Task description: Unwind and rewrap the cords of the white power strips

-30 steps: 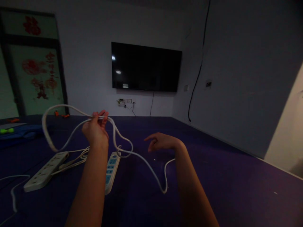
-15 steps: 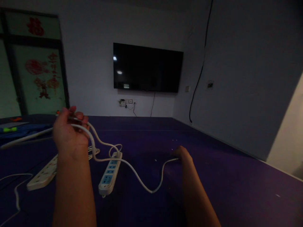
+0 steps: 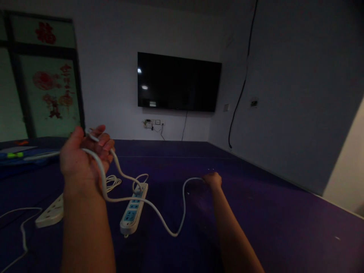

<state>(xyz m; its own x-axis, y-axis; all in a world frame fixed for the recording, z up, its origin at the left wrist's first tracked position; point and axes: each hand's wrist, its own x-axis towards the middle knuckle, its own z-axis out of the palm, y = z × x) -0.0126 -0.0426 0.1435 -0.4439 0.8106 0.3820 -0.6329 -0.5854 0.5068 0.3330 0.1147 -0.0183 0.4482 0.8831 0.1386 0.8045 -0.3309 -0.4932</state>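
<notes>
My left hand is raised, palm toward me, with its fingers curled round a white cable. The cable drops from that hand, sags to the purple floor and rises to my right hand, which is closed on its far end low over the floor. A white power strip with blue sockets lies on the floor between my arms, its own cord coiled behind it. A second white power strip lies to the left, partly hidden by my left forearm.
Purple carpet covers the floor. A black TV hangs on the far wall above wall sockets. A glass door with red decorations is at left. Another thin white cord lies at lower left.
My left hand has swung left and turned palm toward me, drawing the cable in. My right hand, open a second ago, has dropped to the floor and closed on the cable's end.
</notes>
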